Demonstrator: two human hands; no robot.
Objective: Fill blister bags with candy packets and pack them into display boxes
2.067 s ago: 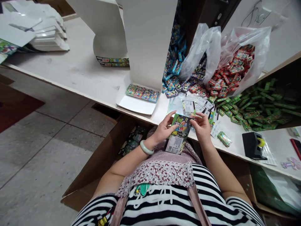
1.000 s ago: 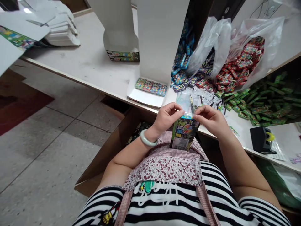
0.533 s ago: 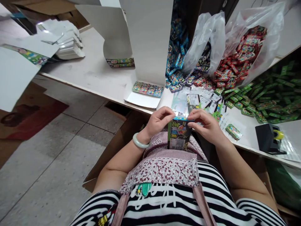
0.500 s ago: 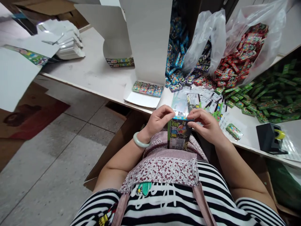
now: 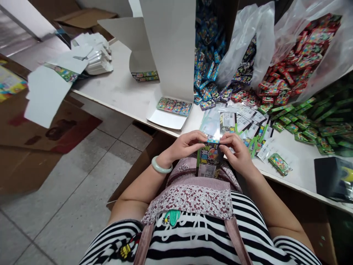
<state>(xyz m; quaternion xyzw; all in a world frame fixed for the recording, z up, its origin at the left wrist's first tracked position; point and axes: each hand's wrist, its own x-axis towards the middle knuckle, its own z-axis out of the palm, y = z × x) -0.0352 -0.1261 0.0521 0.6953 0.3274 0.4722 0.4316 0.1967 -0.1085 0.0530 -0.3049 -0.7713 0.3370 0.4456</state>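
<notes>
A small printed packet (image 5: 209, 160), dark with green and red artwork and a white label at its lower end, stands upright against my apron. My left hand (image 5: 187, 144), with a pale green bangle on its wrist, pinches the packet's top left corner. At the top right corner my right hand (image 5: 237, 151) pinches it too. Both hands are closed on its upper edge, just in front of the table's edge. Flat clear sleeves with printed cards (image 5: 231, 123) lie fanned on the table right behind my hands.
Heaps of small packets cover the white table (image 5: 116, 92): blue (image 5: 206, 55), red in a plastic bag (image 5: 289, 70), green (image 5: 317, 121). An open white display box (image 5: 171, 106) holds a row of packets. A black tape dispenser (image 5: 333, 178) sits right. A cardboard box (image 5: 132, 176) stands below.
The packet has gone from tilted to upright against my apron, and both hands have shifted up to pinch its top edge. My view has swung left and nearer the table.
</notes>
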